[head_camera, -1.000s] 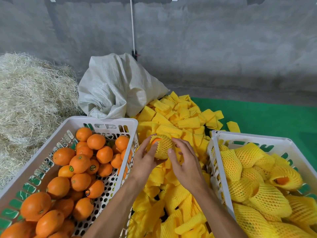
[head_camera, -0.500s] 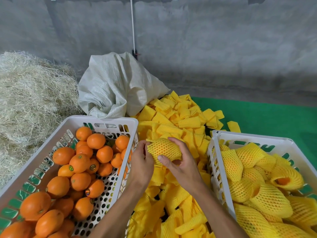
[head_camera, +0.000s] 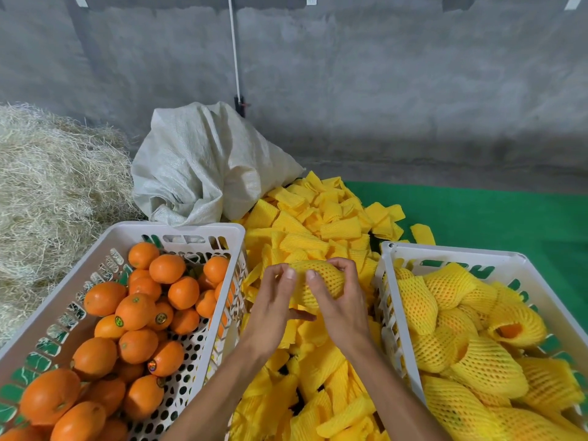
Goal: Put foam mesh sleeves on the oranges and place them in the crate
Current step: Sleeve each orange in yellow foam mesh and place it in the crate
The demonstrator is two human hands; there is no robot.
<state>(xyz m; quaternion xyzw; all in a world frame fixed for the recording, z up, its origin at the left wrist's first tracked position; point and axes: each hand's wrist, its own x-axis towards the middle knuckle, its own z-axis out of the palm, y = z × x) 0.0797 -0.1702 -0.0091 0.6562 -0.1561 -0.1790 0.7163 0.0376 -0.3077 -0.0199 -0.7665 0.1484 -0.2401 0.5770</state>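
Note:
An orange wrapped in a yellow foam mesh sleeve (head_camera: 327, 276) is held between both hands above the pile of loose sleeves (head_camera: 318, 230). My left hand (head_camera: 275, 300) grips its left end with fingers curled over the top. My right hand (head_camera: 339, 300) curls round its right side, thumb on the front. The white crate on the left (head_camera: 178, 232) holds several bare oranges (head_camera: 136, 313). The white crate on the right (head_camera: 451, 253) holds several sleeved oranges (head_camera: 451, 288).
A grey-white woven sack (head_camera: 203, 167) lies behind the sleeve pile. Straw (head_camera: 47, 192) is heaped at the left. A green mat (head_camera: 493, 218) covers the floor at the right, and a concrete wall (head_camera: 381, 90) stands behind.
The sleeve has been drawn over the orange, so bare peel no longer shows at its end. Both hands have closed round the wrapped orange and shifted slightly right.

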